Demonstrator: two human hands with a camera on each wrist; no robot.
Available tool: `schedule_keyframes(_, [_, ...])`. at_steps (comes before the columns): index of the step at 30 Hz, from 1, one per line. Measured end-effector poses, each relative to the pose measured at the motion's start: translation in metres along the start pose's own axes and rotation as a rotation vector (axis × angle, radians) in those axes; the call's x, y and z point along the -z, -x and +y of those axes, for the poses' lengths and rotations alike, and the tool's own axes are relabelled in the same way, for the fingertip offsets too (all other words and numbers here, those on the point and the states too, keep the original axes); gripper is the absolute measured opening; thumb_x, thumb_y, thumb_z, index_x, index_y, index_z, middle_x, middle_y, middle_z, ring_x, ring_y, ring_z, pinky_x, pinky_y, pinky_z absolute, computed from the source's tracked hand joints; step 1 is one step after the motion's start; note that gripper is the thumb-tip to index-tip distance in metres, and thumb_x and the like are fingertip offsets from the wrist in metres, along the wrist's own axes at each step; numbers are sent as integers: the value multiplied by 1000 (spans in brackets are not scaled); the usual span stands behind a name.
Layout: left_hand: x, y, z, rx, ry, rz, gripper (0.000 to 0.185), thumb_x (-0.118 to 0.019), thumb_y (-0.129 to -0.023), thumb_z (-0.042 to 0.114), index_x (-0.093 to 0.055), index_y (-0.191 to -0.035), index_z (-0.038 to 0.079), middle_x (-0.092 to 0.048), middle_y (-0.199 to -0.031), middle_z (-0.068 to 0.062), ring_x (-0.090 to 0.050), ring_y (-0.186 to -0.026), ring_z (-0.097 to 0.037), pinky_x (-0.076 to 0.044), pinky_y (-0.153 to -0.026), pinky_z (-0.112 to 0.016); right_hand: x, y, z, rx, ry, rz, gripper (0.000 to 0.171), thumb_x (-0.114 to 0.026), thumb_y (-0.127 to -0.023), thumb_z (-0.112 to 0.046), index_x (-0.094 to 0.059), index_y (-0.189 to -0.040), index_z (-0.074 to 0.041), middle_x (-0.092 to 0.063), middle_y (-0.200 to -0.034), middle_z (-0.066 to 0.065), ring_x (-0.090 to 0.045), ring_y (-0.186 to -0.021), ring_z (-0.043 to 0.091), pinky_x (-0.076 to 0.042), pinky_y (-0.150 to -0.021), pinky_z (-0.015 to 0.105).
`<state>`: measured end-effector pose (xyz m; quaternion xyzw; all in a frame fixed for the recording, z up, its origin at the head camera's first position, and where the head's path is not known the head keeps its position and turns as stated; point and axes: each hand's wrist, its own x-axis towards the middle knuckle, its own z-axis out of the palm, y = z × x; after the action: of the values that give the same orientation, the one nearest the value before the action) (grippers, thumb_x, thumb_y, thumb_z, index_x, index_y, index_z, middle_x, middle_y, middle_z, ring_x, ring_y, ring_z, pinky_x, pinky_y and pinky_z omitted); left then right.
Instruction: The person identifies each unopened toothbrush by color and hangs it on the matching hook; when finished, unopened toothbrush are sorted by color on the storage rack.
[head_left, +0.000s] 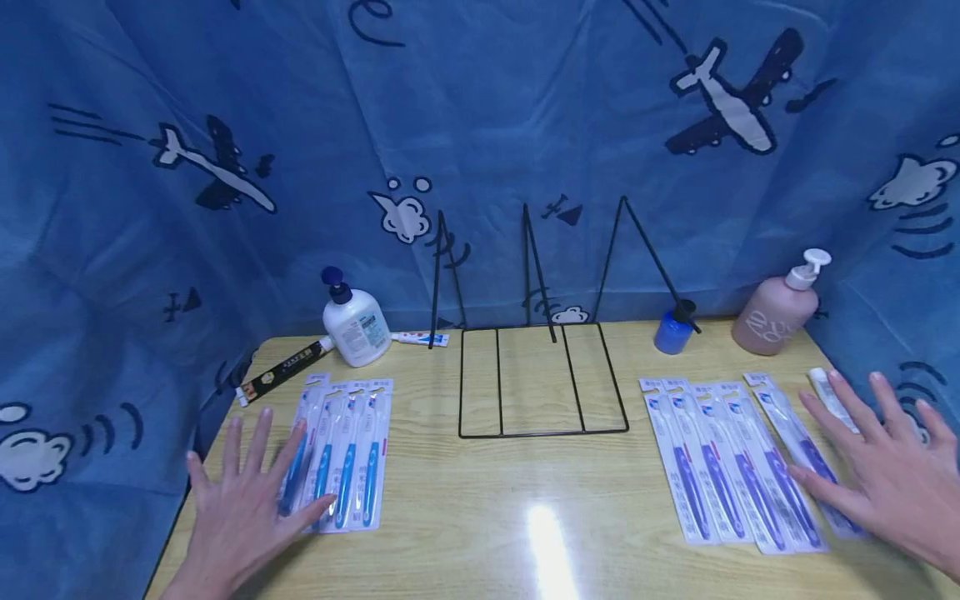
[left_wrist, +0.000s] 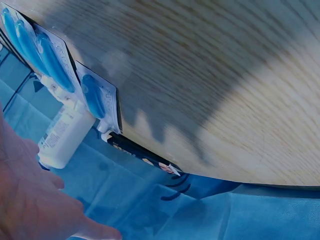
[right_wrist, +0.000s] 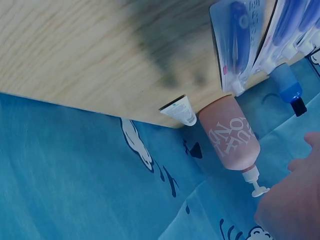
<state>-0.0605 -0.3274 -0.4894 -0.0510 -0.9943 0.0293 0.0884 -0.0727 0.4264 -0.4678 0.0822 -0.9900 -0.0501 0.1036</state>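
A blue curtain (head_left: 480, 100) printed with airplanes hangs round the back and both sides of my pale wood counter (head_left: 450, 508). In the middle, toward the back, stands a black wire rack (head_left: 543, 434) with peaked prongs. Five purple toothbrush packs (head_left: 750, 475) lie fanned to its right, the outermost a little apart from the other four. To its left, four blue toothbrush packs (head_left: 347, 467) lie overlapping.

My left grip (head_left: 243, 508) is spread wide, fingers apart, beside the blue row; my right grip (head_left: 892, 467) is spread likewise by the purple one. Each thumb crosses the nearest packs in the head view, though I cannot tell whether it touches them.

A pink pump bottle (head_left: 775, 315) stands at the back right, a white pump bottle (head_left: 357, 327) at the back left. A black tube (head_left: 285, 372) lies just left of the white bottle. Smaller are a blue bottle (head_left: 672, 333) right of the rack, a white tube (head_left: 831, 400) near my right fingertips and a little toothpaste tube (head_left: 420, 338) beside the white bottle.
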Motion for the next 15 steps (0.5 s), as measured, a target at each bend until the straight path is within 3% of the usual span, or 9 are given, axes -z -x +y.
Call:
schedule_keyframes(10, [-3,-3,2,-16,32,28,117,-65,-85,87,-26,-175,22,-3,-181,-22,15,-164,-46,13,-113,-86,-3,5,-3,45,-42,60,128,-75,-83,-77,-10,-177,-17,12,-182,12,18,-163,45,9,-122,76])
schedule_keyframes(15, [5,-11,14,21,49,-47,117,-61,-88,88,-26,-175,19,-5,-179,-26,16,-162,-51,9,-111,-90,-2,5,-4,55,-69,77,125,-73,-85,-76,-10,-177,-17,11,-183,10,15,-164,44,7,-122,76])
